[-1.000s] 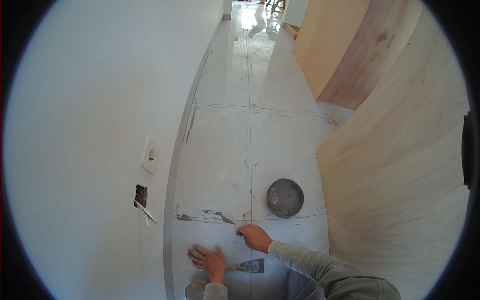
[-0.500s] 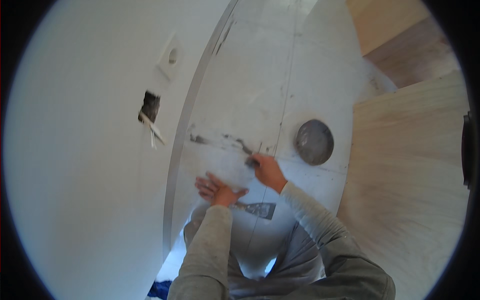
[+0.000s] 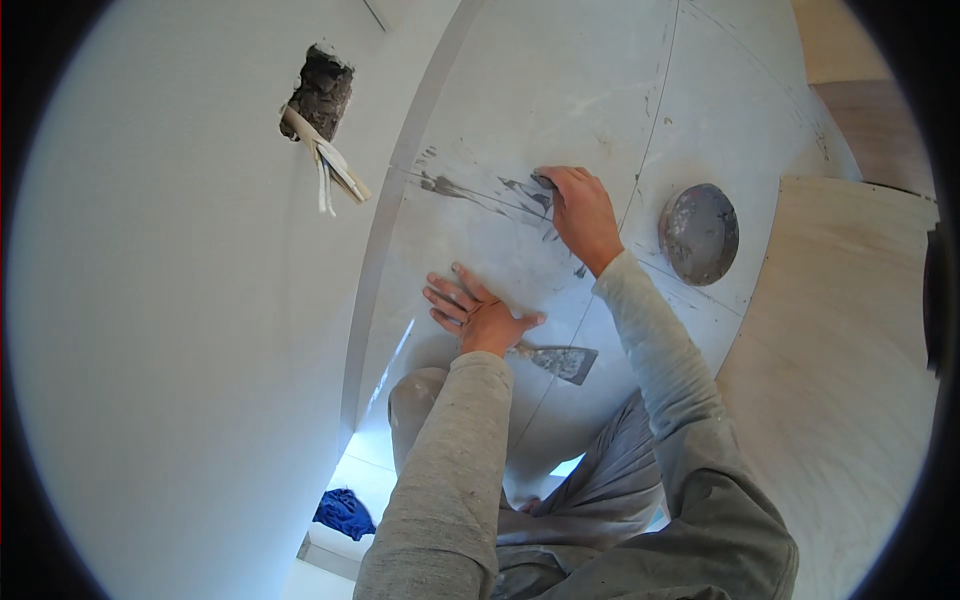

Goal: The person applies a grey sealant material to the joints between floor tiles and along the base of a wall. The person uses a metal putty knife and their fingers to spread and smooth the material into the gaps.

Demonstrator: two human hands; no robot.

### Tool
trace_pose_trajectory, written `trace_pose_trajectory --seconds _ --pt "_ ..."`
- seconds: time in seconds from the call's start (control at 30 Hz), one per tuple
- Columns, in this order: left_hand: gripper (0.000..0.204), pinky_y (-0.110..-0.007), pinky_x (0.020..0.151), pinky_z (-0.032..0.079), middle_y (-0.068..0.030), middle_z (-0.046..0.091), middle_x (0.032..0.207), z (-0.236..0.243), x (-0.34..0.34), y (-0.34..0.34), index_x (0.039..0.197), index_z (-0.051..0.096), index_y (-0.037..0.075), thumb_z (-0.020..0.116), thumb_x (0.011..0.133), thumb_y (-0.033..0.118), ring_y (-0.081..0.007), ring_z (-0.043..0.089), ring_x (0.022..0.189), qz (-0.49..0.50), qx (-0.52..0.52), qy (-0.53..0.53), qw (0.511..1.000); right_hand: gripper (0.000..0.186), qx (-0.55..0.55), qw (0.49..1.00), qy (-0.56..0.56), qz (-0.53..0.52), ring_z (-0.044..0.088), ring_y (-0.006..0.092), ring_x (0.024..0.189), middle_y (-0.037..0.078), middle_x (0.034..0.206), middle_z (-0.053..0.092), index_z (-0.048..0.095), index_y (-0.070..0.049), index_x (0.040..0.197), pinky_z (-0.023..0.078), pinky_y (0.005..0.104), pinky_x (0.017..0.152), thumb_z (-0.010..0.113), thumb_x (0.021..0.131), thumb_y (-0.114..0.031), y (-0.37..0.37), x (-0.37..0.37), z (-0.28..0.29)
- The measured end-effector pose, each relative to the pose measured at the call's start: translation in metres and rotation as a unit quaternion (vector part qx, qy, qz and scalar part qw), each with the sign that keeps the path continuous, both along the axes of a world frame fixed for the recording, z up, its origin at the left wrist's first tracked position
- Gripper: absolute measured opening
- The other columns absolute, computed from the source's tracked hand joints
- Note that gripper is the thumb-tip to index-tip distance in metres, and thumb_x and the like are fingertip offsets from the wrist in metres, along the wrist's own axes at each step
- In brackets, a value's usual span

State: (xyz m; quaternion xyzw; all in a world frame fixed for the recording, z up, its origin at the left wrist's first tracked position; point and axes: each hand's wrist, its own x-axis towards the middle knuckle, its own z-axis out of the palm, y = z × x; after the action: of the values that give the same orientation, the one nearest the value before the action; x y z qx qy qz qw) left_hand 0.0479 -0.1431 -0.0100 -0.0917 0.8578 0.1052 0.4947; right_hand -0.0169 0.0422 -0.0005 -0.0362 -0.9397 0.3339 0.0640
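My left hand (image 3: 482,312) lies flat on the pale floor tiles (image 3: 560,110), fingers spread, propping on them. Right beside its thumb and wrist rests a putty knife (image 3: 563,362) with a wide blade smeared with grey paste; the hand hides part of its handle. Farther out, my right hand (image 3: 584,212) is closed on a small dark grey pad (image 3: 543,181), mostly covered by the fingers, so its exact kind cannot be told. The pad touches the tiles at a joint line, where dark grey grout smears (image 3: 455,190) run to the left. A round grey bowl (image 3: 700,236) with paste inside stands to the right.
A white wall (image 3: 180,300) rises at left, with a rough hole (image 3: 322,95) and loose cables (image 3: 330,165) sticking out. Wooden panels (image 3: 840,330) border the right side. Blue cloth (image 3: 345,514) lies at the lower left, near my knee.
My right hand has moved farther out with the pad, onto the dark smears by the joint. My left hand remains flat on the tiles. The whole view has shifted.
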Motion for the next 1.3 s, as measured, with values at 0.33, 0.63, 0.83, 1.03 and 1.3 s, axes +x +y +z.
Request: trace_pose_trajectory --seconds 0.33,0.63,0.83,1.03,1.3 --pt "0.172 -0.07 0.114 -0.015 -0.0455 -0.037 0.15 -0.003 0.0 -0.006 0.151 -0.034 -0.006 0.091 0.059 0.07 -0.06 -0.038 0.141 0.015 -0.013 -0.005 1.0 0.029 0.003 0.994 -0.06 0.096 0.065 0.0346 0.096 0.012 0.097 0.073 0.071 -0.005 0.106 0.051 0.0451 0.085 0.058 0.082 0.006 -0.003 0.01 0.008" --pt "0.17 -0.069 0.114 -0.016 -0.0434 -0.04 0.15 0.002 -0.004 -0.007 0.149 -0.037 -0.004 0.09 0.062 0.068 -0.059 -0.04 0.14 0.022 -0.013 -0.023 0.999 0.026 -0.079 0.99 -0.092 0.069 0.068 0.0376 0.093 0.016 0.094 0.072 0.071 -0.004 0.105 0.054 0.0482 0.082 0.06 0.083 0.005 -0.074 -0.033 0.001" --pt "0.165 -0.07 0.117 -0.009 -0.042 -0.032 0.155 -0.009 0.006 -0.004 0.153 -0.031 -0.002 0.091 0.064 0.063 -0.0602 -0.033 0.144 -0.001 -0.025 0.007 1.0 0.026 -0.025 0.995 -0.059 0.072 0.067 0.0372 0.092 0.015 0.089 0.072 0.071 -0.003 0.102 0.054 0.0487 0.081 0.06 0.08 0.006 -0.12 -0.052 -0.009" --pt "0.15 -0.061 0.123 -0.001 -0.0321 -0.028 0.162 -0.028 0.016 -0.002 0.155 -0.029 0.0 0.081 0.072 0.06 -0.0513 -0.025 0.152 -0.036 -0.103 0.048 0.993 0.024 -0.093 0.993 -0.064 0.039 0.063 0.036 0.095 0.018 0.092 0.07 0.07 -0.001 0.101 0.054 0.0455 0.084 0.061 0.079 0.005 -0.129 -0.06 -0.015" --pt "0.14 -0.065 0.12 -0.005 -0.0389 -0.032 0.157 -0.031 0.019 -0.013 0.152 -0.033 -0.002 0.076 0.08 0.048 -0.0574 -0.029 0.147 0.002 -0.046 0.112 0.993 0.022 -0.149 0.972 -0.142 0.112 0.066 0.0388 0.096 0.02 0.094 0.071 0.069 0.002 0.102 0.053 0.0432 0.084 0.068 0.08 0.003 -0.14 -0.064 -0.014"
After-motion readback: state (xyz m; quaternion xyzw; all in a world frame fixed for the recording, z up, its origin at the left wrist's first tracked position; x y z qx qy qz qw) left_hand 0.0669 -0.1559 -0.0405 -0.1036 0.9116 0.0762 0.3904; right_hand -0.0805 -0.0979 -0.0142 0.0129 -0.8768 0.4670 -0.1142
